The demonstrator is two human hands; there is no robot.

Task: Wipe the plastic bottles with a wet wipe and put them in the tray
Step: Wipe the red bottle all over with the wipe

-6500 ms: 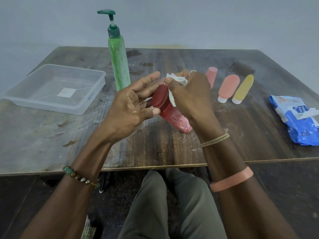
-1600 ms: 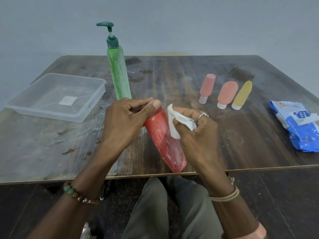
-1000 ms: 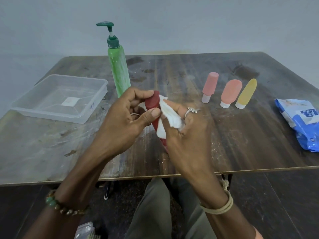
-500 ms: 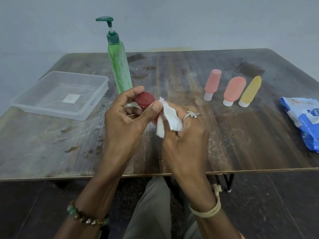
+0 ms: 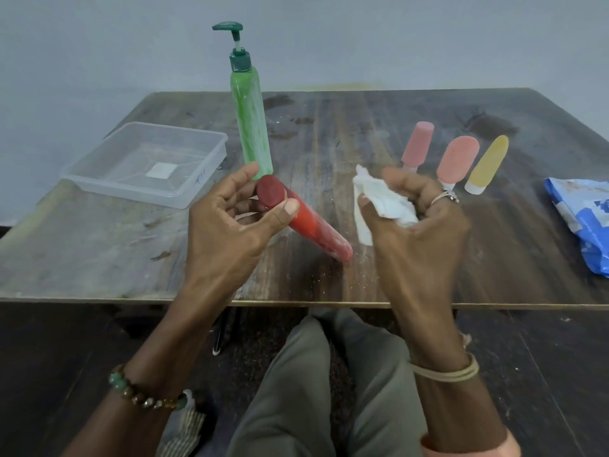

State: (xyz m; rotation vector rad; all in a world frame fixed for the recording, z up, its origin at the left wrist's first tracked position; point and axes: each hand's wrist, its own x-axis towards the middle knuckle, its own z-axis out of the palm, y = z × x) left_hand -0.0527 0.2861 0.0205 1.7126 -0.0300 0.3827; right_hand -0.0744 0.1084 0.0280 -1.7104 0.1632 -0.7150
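Left hand (image 5: 227, 225): grips red bottle (image 5: 313, 229). Right hand (image 5: 418, 232): clutches wet wipe (image 5: 382, 202), apart. Judged wiped; calls for placing in far-left tray (image 5: 131, 189).

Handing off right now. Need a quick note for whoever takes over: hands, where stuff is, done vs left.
Left grip holds the red bottle by its cap end, above the table.
Right grip holds the crumpled wet wipe, apart from the bottle.
Tray at left: no bottle in it yet.
Green pump bottle stands upright beside the tray. Pink bottle, peach bottle and yellow bottle sit in a row at right. Wipes pack is far right.
Done: nothing in the tray.
Left: put red in the tray, then wipe and put away the other four.
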